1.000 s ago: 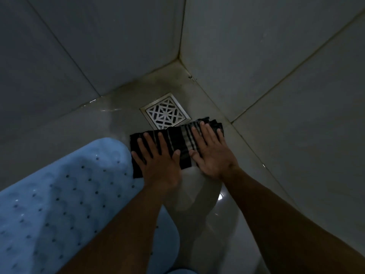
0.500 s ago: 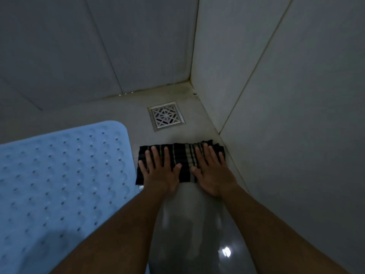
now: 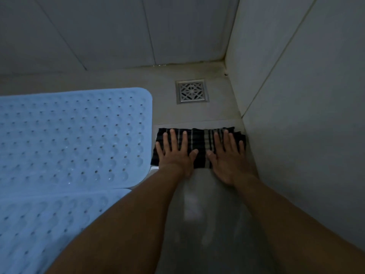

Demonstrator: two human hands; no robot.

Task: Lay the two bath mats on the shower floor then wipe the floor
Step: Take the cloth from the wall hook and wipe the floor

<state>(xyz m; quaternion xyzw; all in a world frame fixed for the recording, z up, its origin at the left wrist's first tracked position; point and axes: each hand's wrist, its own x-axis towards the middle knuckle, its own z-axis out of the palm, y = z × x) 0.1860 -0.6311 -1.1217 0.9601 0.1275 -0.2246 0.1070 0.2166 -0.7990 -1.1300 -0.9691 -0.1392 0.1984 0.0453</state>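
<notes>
A dark striped cloth point(image 3: 199, 144) lies flat on the wet grey shower floor point(image 3: 217, 113), between the blue mats and the right wall. My left hand point(image 3: 175, 153) presses flat on its left half, fingers spread. My right hand point(image 3: 227, 157) presses flat on its right half, also with fingers spread. Neither hand curls around the cloth. One light blue perforated bath mat point(image 3: 69, 139) lies on the floor to the left, its edge touching the cloth's left end. A second blue mat point(image 3: 49, 224) lies below it, partly hidden by my left forearm.
A square metal drain grate point(image 3: 192, 91) sits in the floor beyond the cloth, near the corner. Tiled walls close in at the back point(image 3: 138, 32) and on the right point(image 3: 306, 115). The floor strip under my arms looks glossy and wet.
Both hands and the cloth have slid back from the drain toward me along the right wall. The view has swung, so more of the blue mats shows.
</notes>
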